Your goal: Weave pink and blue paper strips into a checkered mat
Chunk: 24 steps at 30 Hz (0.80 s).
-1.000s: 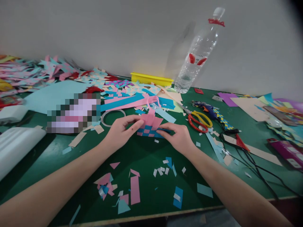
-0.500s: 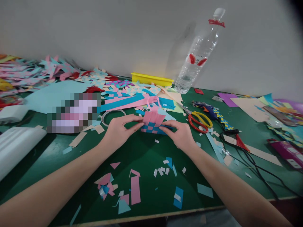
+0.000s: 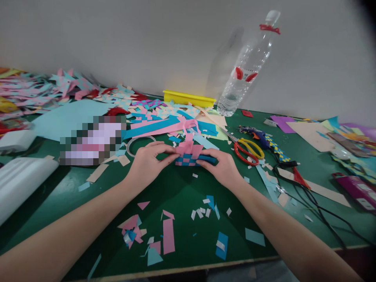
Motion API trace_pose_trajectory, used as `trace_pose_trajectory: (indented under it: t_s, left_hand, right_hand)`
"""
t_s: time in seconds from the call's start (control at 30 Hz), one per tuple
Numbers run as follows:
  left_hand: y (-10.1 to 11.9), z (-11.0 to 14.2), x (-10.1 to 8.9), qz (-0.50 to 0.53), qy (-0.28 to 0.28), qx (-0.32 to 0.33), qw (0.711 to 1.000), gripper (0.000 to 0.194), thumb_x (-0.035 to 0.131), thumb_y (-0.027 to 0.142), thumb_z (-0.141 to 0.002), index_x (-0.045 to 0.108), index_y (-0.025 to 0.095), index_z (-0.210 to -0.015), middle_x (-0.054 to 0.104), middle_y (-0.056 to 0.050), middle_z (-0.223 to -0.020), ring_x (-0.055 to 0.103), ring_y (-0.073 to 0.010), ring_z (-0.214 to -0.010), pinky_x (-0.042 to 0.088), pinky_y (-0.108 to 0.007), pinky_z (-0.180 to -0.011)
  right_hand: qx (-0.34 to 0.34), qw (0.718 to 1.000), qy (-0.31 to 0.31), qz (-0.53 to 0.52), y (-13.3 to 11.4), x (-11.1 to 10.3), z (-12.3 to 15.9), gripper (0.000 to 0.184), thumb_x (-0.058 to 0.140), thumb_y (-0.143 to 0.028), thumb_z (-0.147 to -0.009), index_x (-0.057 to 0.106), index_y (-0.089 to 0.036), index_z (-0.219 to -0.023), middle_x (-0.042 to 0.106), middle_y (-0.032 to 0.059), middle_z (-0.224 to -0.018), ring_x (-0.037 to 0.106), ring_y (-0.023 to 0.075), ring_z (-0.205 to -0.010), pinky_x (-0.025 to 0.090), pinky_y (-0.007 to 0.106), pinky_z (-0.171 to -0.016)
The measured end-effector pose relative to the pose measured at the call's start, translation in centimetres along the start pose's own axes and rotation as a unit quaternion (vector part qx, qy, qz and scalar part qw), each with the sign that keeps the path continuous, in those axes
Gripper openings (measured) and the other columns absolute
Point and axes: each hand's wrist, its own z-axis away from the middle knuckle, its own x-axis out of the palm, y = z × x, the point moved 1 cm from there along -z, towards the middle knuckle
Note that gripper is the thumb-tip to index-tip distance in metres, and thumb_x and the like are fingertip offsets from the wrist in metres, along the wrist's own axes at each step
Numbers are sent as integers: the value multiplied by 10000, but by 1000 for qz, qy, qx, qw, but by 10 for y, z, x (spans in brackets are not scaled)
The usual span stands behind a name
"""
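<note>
Left grip and right grip in closed pinches on woven paper, right end partly hidden.

Craft work area, indicated by: green tabletop; paper offcuts scattered at 6 o'clock; scissors, 1 pair, laid at 3 o'clock; paper strips heaped at 10 o'clock.

We have the paper weave between our left fingers and our right fingers. On the tabletop, a ring lies to its left and scissors to its right. Scraps lie in front; a bottle stands behind, near the wall.
</note>
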Motion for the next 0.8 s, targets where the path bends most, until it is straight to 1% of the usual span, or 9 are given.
trace_pose_trajectory:
  t_s: [0.17, 0.3, 0.4, 0.5, 0.57, 0.6, 0.63, 0.7, 0.8]
  left_hand:
    - [-3, 0, 2, -9, -1, 5, 1000, 328, 587, 526, -878, 744, 241, -836, 767, -53, -884, 681, -287, -996, 563, -398, -871]
    - [-4, 0, 2, -15, -3, 6, 1000, 336, 592, 539, -875, 739, 240, -832, 766, -54, -875, 674, -293, -1022, 546, -413, -913]
    - [-3, 0, 2, -8, -8, 3, 1000, 341, 602, 544, -869, 734, 231, -846, 763, -63, -910, 684, -289, -999, 556, -401, -890]
    - [-2, 0, 3, 9, -21, -14, 1000, 333, 648, 505, -855, 712, 233, -1036, 760, -51, -921, 710, -258, -899, 567, -379, -857]
    - [-3, 0, 3, 24, -32, -30, 999, 400, 675, 481, -846, 663, 242, -1167, 759, -32, -886, 716, -241, -850, 572, -366, -839]
    - [-3, 0, 4, 29, -35, -36, 998, 415, 684, 475, -840, 655, 242, -1183, 758, -27, -878, 717, -238, -846, 571, -360, -836]
    - [-4, 0, 4, 34, -39, -40, 998, 404, 691, 472, -835, 664, 237, -1163, 759, -28, -889, 716, -237, -856, 570, -354, -834]
    - [-4, 0, 6, 45, -47, -44, 997, 336, 700, 465, -825, 704, 221, -1057, 761, -39, -946, 710, -241, -892, 566, -338, -824]
    - [-4, 0, 8, 75, -87, -53, 992, 252, 703, 452, -820, 741, 207, -870, 770, -38, -935, 709, -234, -852, 566, -313, -762]
  right_hand:
    - [-1, 1000, -17, 3, 0, 1, 0, 144, 623, -332, -902, 717, -263, -987, 740, 20, -1034, 688, 220, -956, 536, 379, -872]
    - [-1, 1000, -7, -11, -3, 0, 1, 203, 623, -366, -901, 696, -272, -1066, 731, 14, -1113, 680, 225, -1027, 533, 375, -906]
    - [-5, 1000, 0, -13, -4, -1, 1, 210, 619, -364, -905, 695, -267, -1075, 731, 16, -1120, 681, 223, -1034, 536, 369, -912]
    - [2, 1000, -3, -1, -3, 0, 1, 187, 630, -338, -898, 707, -257, -1048, 739, 18, -1099, 690, 225, -1011, 542, 375, -901]
    - [2, 1000, -3, 7, -2, 1, 1, 173, 650, -319, -884, 716, -250, -1028, 747, 20, -1078, 698, 227, -988, 548, 378, -888]
    - [-1, 1000, 0, 11, -2, 1, 1, 163, 659, -309, -877, 722, -247, -1014, 752, 22, -1062, 701, 228, -977, 551, 378, -880]
    - [-5, 1000, 5, 11, -2, 1, 2, 153, 666, -300, -871, 728, -244, -999, 757, 23, -1044, 704, 227, -965, 555, 375, -870]
    - [-19, 1000, 12, 5, -3, 0, 3, 131, 671, -282, -867, 738, -242, -972, 762, 26, -1011, 708, 221, -941, 559, 364, -856]
    - [-50, 999, 5, -5, -5, -1, 4, 108, 679, -268, -861, 744, -241, -942, 762, 31, -978, 705, 219, -954, 556, 349, -861]
